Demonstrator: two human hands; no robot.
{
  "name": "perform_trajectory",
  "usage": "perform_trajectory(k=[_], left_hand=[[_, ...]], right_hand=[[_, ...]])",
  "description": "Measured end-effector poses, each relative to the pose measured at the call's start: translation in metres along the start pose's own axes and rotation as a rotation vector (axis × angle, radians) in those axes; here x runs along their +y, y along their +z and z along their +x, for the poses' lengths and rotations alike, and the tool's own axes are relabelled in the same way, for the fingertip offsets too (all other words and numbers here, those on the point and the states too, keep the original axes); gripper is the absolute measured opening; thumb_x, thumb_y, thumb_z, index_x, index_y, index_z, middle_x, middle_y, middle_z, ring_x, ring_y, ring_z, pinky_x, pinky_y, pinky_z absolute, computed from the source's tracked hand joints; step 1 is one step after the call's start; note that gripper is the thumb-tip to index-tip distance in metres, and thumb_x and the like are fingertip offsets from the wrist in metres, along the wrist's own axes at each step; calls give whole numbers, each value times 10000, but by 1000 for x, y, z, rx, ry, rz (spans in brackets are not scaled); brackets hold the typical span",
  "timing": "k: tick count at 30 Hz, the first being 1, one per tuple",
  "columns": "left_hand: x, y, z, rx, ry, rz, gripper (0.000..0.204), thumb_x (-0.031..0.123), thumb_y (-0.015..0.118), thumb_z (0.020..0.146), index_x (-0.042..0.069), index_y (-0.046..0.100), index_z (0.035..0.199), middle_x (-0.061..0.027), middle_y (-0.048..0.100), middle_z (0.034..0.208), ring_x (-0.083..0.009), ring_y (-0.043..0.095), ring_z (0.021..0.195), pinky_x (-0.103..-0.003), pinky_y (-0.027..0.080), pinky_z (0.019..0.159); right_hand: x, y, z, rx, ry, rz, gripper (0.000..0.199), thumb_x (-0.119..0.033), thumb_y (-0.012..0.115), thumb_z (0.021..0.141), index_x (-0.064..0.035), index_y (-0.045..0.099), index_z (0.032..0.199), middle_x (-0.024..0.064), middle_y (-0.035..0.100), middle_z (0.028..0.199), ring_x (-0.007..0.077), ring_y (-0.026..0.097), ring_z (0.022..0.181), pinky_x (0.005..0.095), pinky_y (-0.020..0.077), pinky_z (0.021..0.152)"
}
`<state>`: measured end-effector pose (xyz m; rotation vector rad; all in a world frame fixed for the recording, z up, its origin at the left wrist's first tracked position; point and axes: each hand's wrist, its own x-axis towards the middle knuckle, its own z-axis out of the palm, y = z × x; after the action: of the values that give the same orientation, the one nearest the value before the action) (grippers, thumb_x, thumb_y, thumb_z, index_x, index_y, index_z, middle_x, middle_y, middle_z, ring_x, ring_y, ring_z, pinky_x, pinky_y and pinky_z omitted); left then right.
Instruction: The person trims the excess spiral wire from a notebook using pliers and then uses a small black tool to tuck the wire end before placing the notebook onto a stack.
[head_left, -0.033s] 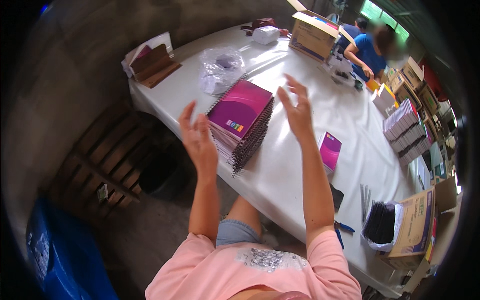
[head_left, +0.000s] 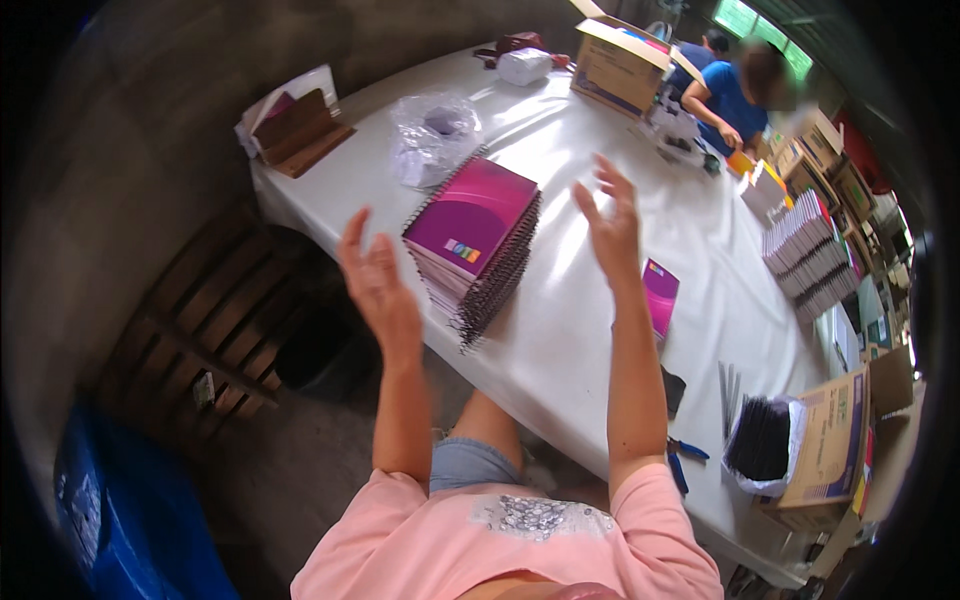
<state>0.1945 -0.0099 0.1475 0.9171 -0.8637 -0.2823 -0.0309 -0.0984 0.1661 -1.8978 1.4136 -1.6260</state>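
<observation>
1. Head view: a stack of purple spiral notebooks (head_left: 478, 245) lies near the white table's (head_left: 560, 340) front edge.
2. Left hand (head_left: 378, 285) is raised left of the stack, fingers spread, empty.
3. Right hand (head_left: 610, 225) is raised right of it, fingers loose, empty.

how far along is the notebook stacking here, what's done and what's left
Done: a tall stack of spiral notebooks with purple covers sits on the white table. In hand: nothing; the left hand and right hand are raised, open and empty, on either side of the stack. Left, seemingly: a single purple notebook lies apart by the right forearm, and black spiral bindings wait in a bag.
</observation>
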Motion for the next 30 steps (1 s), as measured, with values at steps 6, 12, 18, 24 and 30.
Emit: perform_trajectory(k=[6,12,18,24,30], left_hand=[[52,-9,-24,162,478,-63,335,162,468,921,0,418,1209,-157,425,1288,-309,401,1245,-405,383,988],[66,42,-84,-433,720,-119,347,243,628,825,11,500,1048,-178,501,1076,-371,500,1100,-438,437,932],[61,89,-140,-883,479,-53,458,71,696,732,9,549,1161,-178,534,1146,-383,502,1133,-450,435,929],[9,100,-219,-1174,553,460,508,352,621,829,143,486,1272,-80,470,1259,-373,319,1290,-625,159,1001],[-32,99,-245,-1184,489,364,578,528,666,744,132,500,1132,-85,433,1170,-358,271,1281,-673,140,966]], right_hand=[[135,-132,-99,57,847,-673,805,-574,718,673,-79,500,1269,211,555,1179,369,519,1121,448,426,923],[133,-163,-98,152,712,-688,570,-408,777,671,-33,616,1069,178,679,934,313,650,899,390,498,810],[41,-162,-115,171,484,-283,322,-35,730,701,-41,617,1003,130,685,864,250,672,752,340,507,668],[46,-155,-208,-216,287,-403,392,-45,695,691,-39,593,1070,145,615,1004,335,597,918,396,487,786],[78,-265,-200,-122,532,-465,518,-168,766,701,-59,592,1176,140,598,1133,296,576,1025,384,431,937]])
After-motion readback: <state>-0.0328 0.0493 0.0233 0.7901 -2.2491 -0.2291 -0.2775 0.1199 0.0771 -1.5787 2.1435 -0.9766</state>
